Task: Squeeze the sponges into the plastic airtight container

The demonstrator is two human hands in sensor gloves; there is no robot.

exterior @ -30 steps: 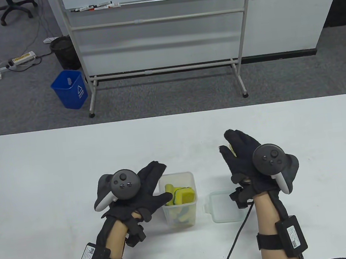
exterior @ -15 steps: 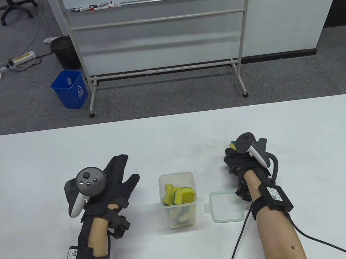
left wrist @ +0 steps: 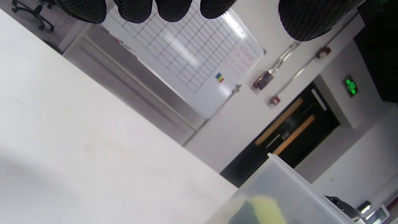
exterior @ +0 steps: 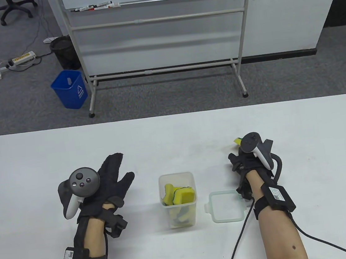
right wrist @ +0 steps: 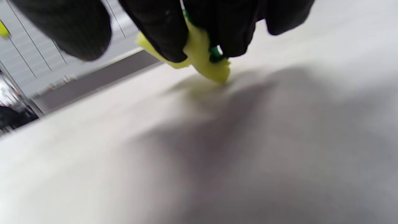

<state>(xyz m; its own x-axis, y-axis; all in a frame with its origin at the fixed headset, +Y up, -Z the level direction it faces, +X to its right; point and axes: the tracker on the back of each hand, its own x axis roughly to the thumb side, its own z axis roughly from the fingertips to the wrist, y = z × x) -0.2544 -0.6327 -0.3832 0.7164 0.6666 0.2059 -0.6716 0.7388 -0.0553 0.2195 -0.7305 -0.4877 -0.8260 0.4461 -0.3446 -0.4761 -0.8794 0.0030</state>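
A clear plastic container [exterior: 178,199] stands on the white table [exterior: 173,135], with several yellow sponges [exterior: 179,195] stuffed in it; one bulges at the rim. Its edge also shows in the left wrist view [left wrist: 279,193]. My right hand [exterior: 241,156] is right of the container and squeezes a yellow-green sponge [exterior: 237,141], seen crushed between the fingers in the right wrist view [right wrist: 202,53], just above the table. My left hand [exterior: 110,180] lies flat and spread on the table left of the container, holding nothing.
The container's clear lid [exterior: 225,206] lies flat on the table just right of it, below my right wrist. A whiteboard stand [exterior: 160,43] and a blue bin [exterior: 70,88] are on the floor beyond the far edge.
My left hand left the container rim and moved left onto the table. My right hand closed from open over the sponge and rolled onto its side, then shifted slightly right.
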